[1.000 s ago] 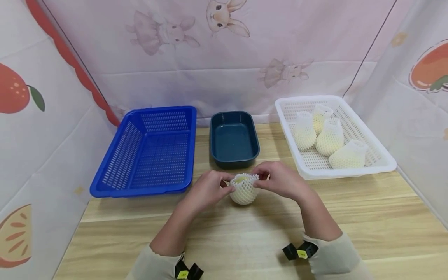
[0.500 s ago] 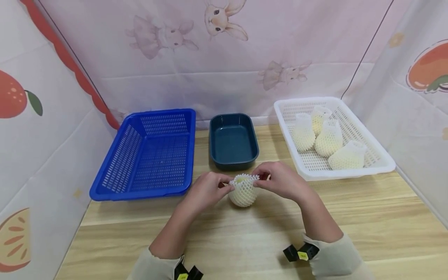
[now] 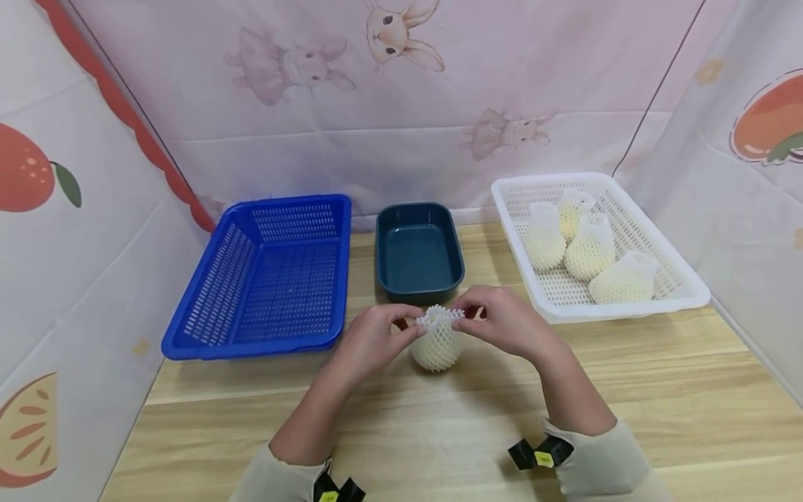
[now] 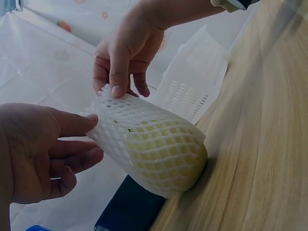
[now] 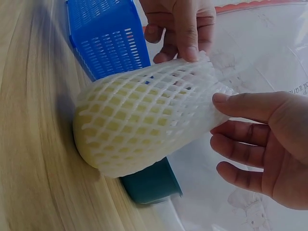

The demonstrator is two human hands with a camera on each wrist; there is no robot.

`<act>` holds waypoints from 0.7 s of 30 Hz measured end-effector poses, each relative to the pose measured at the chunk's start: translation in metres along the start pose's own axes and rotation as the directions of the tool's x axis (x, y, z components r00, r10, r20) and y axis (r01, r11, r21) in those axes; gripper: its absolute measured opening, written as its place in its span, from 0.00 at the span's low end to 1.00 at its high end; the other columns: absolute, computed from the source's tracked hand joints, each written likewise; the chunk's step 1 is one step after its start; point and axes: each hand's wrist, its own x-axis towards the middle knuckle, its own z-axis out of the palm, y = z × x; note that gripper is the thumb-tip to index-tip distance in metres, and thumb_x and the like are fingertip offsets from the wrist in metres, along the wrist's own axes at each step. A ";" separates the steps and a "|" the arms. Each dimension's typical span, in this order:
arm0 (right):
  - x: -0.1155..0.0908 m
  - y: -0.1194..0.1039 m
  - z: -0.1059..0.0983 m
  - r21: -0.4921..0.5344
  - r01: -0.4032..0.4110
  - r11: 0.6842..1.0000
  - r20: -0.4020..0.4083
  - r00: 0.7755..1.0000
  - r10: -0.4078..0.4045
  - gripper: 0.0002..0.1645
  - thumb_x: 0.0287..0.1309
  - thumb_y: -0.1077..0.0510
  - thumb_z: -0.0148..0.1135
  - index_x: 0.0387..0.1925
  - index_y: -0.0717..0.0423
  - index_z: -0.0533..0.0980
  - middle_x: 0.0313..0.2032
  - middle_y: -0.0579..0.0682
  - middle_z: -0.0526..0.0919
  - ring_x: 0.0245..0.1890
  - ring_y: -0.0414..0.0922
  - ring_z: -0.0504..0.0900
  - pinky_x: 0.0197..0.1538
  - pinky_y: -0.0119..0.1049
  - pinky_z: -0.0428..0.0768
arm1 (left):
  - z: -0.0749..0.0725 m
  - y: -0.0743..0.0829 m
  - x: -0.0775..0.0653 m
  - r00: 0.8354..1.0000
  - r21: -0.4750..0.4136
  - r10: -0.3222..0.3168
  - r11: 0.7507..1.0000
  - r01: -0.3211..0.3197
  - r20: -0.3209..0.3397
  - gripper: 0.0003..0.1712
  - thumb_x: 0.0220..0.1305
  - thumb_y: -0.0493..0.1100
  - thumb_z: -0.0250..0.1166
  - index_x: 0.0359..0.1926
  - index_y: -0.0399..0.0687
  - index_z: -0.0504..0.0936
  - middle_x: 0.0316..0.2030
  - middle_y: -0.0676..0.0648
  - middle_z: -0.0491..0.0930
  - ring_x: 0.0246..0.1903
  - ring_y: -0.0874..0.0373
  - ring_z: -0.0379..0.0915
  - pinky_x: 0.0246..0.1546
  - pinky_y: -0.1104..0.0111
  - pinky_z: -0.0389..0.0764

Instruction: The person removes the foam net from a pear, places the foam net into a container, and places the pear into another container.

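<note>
A yellow-green fruit (image 5: 120,120) stands on the wooden table inside a white foam net sleeve (image 4: 113,127), whose upper end rises above the fruit. My left hand (image 3: 374,339) pinches the sleeve's rim on the left between thumb and forefinger. On the opposite side my right hand (image 3: 502,322) pinches the same rim, its other fingers loosely bent in the right wrist view. Foam mesh covers the fruit's sides, so its exact kind cannot be told.
Behind the hands sits a dark teal tray (image 3: 419,287). A blue basket (image 3: 254,346) lies to the left. At the right, a white basket (image 3: 552,310) holds several net-wrapped fruits (image 3: 590,254). Printed cloth walls (image 3: 401,139) enclose the table (image 3: 439,432).
The foam sleeve's rim has been drawn upward and in by both hands, and the fruit's top, seen before through the opening, is now mostly covered. Baskets and tray stay put.
</note>
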 end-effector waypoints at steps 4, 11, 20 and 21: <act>0.000 -0.001 0.001 0.001 0.023 1.000 -0.032 0.999 -0.023 0.09 0.52 0.54 0.69 0.37 0.47 0.82 0.33 0.39 0.82 0.34 0.38 0.78 0.38 0.38 0.80 | 0.001 0.002 -0.001 1.000 -0.035 0.000 0.999 -0.001 -0.018 0.14 0.58 0.54 0.65 0.46 0.63 0.83 0.38 0.62 0.81 0.35 0.64 0.74 0.29 0.70 0.76; 0.001 -0.001 0.004 -0.018 0.062 0.998 -0.053 0.997 -0.063 0.09 0.53 0.53 0.69 0.37 0.45 0.81 0.33 0.38 0.82 0.35 0.41 0.81 0.39 0.36 0.79 | 0.003 0.001 -0.002 0.998 -0.101 0.044 0.994 -0.049 -0.055 0.11 0.58 0.53 0.66 0.43 0.63 0.83 0.41 0.63 0.81 0.35 0.65 0.74 0.30 0.71 0.78; 0.001 -0.004 0.007 0.003 0.072 0.997 -0.070 0.995 -0.072 0.07 0.53 0.53 0.68 0.36 0.43 0.81 0.32 0.35 0.82 0.33 0.34 0.77 0.38 0.38 0.80 | 0.006 -0.001 -0.002 0.993 -0.100 0.086 0.991 -0.094 -0.076 0.10 0.58 0.53 0.66 0.42 0.64 0.82 0.35 0.64 0.80 0.32 0.65 0.73 0.26 0.71 0.77; 0.001 -0.004 0.007 0.010 0.075 0.997 -0.073 0.995 -0.074 0.07 0.54 0.53 0.68 0.36 0.43 0.81 0.32 0.35 0.82 0.33 0.34 0.77 0.38 0.39 0.81 | 0.007 -0.002 -0.002 0.993 -0.102 0.090 0.990 -0.098 -0.081 0.10 0.58 0.53 0.66 0.42 0.64 0.82 0.34 0.64 0.80 0.32 0.65 0.73 0.26 0.71 0.77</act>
